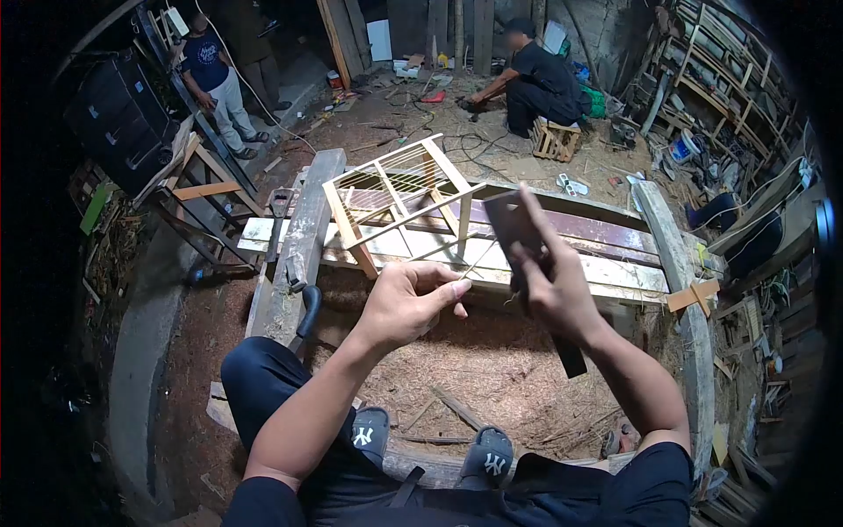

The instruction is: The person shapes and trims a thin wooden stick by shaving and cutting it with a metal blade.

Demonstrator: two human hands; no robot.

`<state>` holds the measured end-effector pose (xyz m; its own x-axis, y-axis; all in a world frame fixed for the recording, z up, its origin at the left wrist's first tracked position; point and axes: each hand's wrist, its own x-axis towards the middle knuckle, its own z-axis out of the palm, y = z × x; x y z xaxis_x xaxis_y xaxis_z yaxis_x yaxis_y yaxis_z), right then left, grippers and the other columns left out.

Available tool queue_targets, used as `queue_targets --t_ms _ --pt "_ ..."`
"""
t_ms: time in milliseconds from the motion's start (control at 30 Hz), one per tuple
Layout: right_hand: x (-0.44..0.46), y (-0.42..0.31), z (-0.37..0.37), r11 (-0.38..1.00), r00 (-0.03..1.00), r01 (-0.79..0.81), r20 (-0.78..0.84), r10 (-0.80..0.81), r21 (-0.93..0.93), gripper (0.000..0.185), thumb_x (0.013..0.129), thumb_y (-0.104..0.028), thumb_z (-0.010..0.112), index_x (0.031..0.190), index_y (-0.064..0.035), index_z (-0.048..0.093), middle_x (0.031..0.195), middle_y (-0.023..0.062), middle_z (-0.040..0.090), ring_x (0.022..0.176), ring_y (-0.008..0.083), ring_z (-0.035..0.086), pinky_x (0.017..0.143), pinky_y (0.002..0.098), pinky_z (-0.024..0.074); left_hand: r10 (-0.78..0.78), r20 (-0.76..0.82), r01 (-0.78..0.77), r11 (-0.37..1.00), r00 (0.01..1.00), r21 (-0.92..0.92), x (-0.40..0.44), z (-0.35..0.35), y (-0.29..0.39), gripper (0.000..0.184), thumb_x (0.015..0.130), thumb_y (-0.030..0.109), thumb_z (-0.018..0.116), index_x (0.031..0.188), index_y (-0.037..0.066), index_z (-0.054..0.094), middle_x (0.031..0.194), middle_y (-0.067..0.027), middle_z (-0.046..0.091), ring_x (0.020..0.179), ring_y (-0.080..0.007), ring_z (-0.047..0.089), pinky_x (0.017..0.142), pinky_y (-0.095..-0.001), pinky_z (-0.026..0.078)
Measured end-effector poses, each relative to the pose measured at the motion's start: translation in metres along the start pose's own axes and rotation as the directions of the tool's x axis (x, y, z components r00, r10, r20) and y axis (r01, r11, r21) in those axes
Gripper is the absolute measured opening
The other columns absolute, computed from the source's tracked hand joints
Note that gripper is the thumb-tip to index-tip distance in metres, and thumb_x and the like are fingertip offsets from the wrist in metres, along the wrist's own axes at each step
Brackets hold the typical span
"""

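Observation:
My left hand [408, 307] is closed in a pinch on a thin wooden stick [479, 262], whose far end points up and to the right. My right hand [558, 285] is wrapped round a dark, flat, blade-like tool [571, 358]; its upper part is smeared by motion. The tool's lower end shows below the palm. Just beyond my left hand, a small wooden frame with thin slats [443, 158] rests tilted on the plank bench [615, 277].
A handsaw [279, 211] and a dark curved handle [309, 309] are at the left beam [318, 184]. Wood shavings [509, 360] cover the ground by my sandals [487, 457]. One person [544, 83] crouches by a crate [556, 140]; others stand at back left [211, 66].

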<state>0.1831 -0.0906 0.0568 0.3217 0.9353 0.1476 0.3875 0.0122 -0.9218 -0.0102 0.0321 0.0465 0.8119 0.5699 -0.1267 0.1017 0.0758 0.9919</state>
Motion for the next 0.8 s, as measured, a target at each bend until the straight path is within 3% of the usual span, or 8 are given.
queue_targets --t_ms 67,167,333,467,500,600,733,800 --pt "-0.001 -0.009 -0.004 0.983 0.983 -0.163 -0.065 0.169 0.085 0.090 0.085 0.012 0.057 0.162 -0.0246 0.026 0.131 0.0283 0.064 0.120 0.0374 0.064 0.097 0.0348 0.0494 0.043 0.005 -0.043 0.999 0.999 -0.003 -0.002 0.002 0.000 0.015 0.096 0.011 0.070 0.099 -0.003 0.073 0.077 -0.0036 0.072 0.064 -0.0054 0.063 0.054 -0.0199 0.044" --pt "-0.003 0.022 0.007 0.928 0.947 0.315 0.001 -0.321 -0.200 0.081 0.093 0.007 0.057 0.161 -0.0239 0.027 0.121 0.0271 0.069 0.109 0.0278 0.069 0.090 0.0339 0.0533 0.101 0.005 -0.101 0.995 0.995 -0.004 -0.001 0.002 -0.007 0.014 0.096 0.010 0.070 0.099 -0.004 0.073 0.079 -0.0040 0.072 0.069 -0.0073 0.067 0.059 -0.0210 0.049" --pt "-0.002 0.001 -0.005 1.000 0.996 -0.018 -0.083 0.017 -0.016 0.088 0.087 0.012 0.055 0.161 -0.0238 0.026 0.134 0.0280 0.061 0.124 0.0322 0.062 0.097 0.0344 0.0505 0.004 0.004 -0.004 1.000 1.000 0.016 -0.005 0.004 0.000 0.013 0.096 0.009 0.070 0.100 -0.004 0.073 0.079 -0.0038 0.071 0.069 -0.0086 0.068 0.064 -0.0225 0.053" --pt "-0.005 0.012 0.001 0.962 0.976 0.217 0.029 -0.215 -0.169 0.080 0.094 0.005 0.058 0.161 -0.0254 0.027 0.120 0.0256 0.069 0.105 0.0278 0.071 0.086 0.0356 0.0551 0.096 -0.018 -0.096 0.995 0.995 -0.012 -0.003 0.004 -0.006 0.016 0.095 0.010 0.072 0.100 -0.005 0.073 0.078 -0.0060 0.072 0.061 -0.0062 0.062 0.053 -0.0215 0.046" --pt "-0.001 0.005 -0.003 0.992 0.996 0.079 -0.021 -0.081 -0.095 0.083 0.091 0.008 0.057 0.161 -0.0254 0.027 0.121 0.0262 0.069 0.105 0.0299 0.071 0.085 0.0349 0.0552 0.106 -0.037 -0.108 0.993 0.994 -0.043 -0.003 0.005 -0.007 0.019 0.094 0.012 0.073 0.099 -0.006 0.074 0.074 -0.0071 0.072 0.051 -0.0031 0.056 0.042 -0.0199 0.038" --pt "-0.003 0.010 -0.002 0.999 0.998 0.013 -0.069 -0.015 -0.030 0.089 0.085 0.013 0.055 0.161 -0.0252 0.027 0.123 0.0274 0.068 0.103 0.0342 0.072 0.081 0.0334 0.0552 0.046 -0.051 -0.046 0.999 0.998 -0.006 -0.005 0.006 -0.003 0.020 0.094 0.013 0.074 0.101 -0.006 0.074 0.074 -0.0069 0.072 0.051 -0.0024 0.055 0.043 -0.0191 0.038" --pt "-0.006 0.011 0.007 0.905 0.926 0.374 0.027 -0.377 -0.204 0.086 0.088 0.011 0.057 0.160 -0.0259 0.029 0.126 0.0273 0.066 0.110 0.0323 0.069 0.087 0.0333 0.0533 0.133 -0.043 -0.135 0.990 0.990 -0.030 -0.002 0.005 -0.007 0.020 0.094 0.013 0.074 0.104 -0.005 0.074 0.074 -0.0071 0.072 0.051 -0.0023 0.055 0.044 -0.0184 0.038" --pt "-0.002 -0.003 -0.005 0.999 0.999 -0.030 -0.046 0.029 -0.023 0.084 0.090 0.009 0.057 0.161 -0.0257 0.028 0.131 0.0276 0.063 0.115 0.0312 0.066 0.091 0.0334 0.0517 0.053 -0.064 -0.051 0.998 0.997 0.028 -0.003 0.005 -0.002 0.020 0.094 0.013 0.073 0.105 -0.005 0.074 0.073 -0.0068 0.072 0.050 -0.0020 0.054 0.044 -0.0180 0.037"
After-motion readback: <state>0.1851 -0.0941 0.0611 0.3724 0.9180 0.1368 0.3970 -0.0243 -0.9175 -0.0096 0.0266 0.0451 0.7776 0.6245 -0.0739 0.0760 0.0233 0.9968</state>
